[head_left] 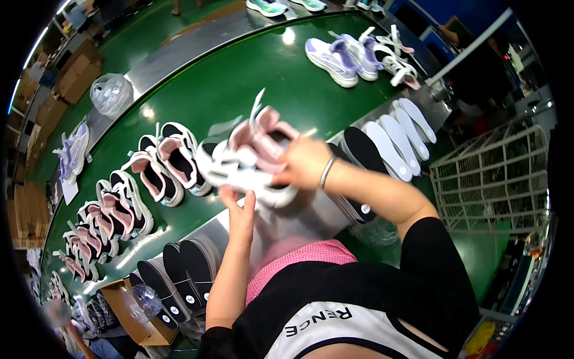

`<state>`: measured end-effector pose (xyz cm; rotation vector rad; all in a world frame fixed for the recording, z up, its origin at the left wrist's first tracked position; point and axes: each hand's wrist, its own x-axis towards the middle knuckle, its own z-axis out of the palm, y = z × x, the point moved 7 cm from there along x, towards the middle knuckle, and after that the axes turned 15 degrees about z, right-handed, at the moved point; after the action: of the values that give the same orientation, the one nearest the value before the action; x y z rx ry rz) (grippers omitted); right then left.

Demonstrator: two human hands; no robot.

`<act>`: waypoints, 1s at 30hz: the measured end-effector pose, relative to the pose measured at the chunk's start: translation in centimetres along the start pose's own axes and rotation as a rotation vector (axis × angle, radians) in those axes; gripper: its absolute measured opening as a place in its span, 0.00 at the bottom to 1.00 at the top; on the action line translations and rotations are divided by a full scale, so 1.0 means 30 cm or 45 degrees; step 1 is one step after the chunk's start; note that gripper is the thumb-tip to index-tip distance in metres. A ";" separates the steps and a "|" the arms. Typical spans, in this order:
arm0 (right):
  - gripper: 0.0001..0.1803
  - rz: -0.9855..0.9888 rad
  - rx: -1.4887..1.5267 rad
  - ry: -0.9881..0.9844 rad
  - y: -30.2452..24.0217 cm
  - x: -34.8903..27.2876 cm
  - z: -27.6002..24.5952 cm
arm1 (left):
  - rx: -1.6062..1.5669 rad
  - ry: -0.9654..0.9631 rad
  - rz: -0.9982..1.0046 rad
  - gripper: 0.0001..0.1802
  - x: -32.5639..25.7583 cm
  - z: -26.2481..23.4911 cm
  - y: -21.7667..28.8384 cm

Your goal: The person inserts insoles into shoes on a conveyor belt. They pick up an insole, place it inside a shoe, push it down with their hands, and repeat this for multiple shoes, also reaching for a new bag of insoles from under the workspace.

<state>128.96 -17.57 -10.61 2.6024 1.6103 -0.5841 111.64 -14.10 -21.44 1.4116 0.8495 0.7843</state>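
Green belt: the green conveyor belt (251, 78) is the landmark; it runs from the far right to the near left and carries many shoes.
Held shoe: a white and pink shoe (251, 158) is lifted over the near edge of the belt, between both hands.
Right hand: the right hand (305, 161) is closed on the right end of the shoe; the fingers go into or around its opening, I cannot tell which.
Left hand: the left hand (239, 209) is under the sole, fingers spread open, the palm supporting it from below and not clamped.
Row of shoes: other pink, black and white shoes (161, 167) stand on the belt, left of the held one.
Lilac shoes: a lilac pair (344, 57) lies on the far side of the belt.
Black insoles: black insoles (179, 275) are stacked off the near edge of the belt, left of the person.
White insoles: white insoles (400, 134) lie off the belt edge at the right.
Step in hand: it seems the inside of the shoe is being fitted or checked.
Next move: probably a firm hold from below while the right hand works inside.
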 end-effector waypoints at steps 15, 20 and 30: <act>0.15 0.142 0.484 0.325 0.157 -0.452 0.198 | 0.339 0.053 0.271 0.37 -0.251 -0.049 0.031; 0.22 0.653 0.104 0.255 0.509 -0.320 0.391 | 0.538 0.060 0.427 0.12 -0.120 -0.053 0.052; 0.12 0.416 0.700 0.780 0.440 -0.399 0.151 | 0.013 -0.051 -0.193 0.13 -0.039 -0.065 0.008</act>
<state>134.34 -34.97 -13.19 3.6309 1.1719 -0.2322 109.38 -14.15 -21.13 1.3506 0.9186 0.6351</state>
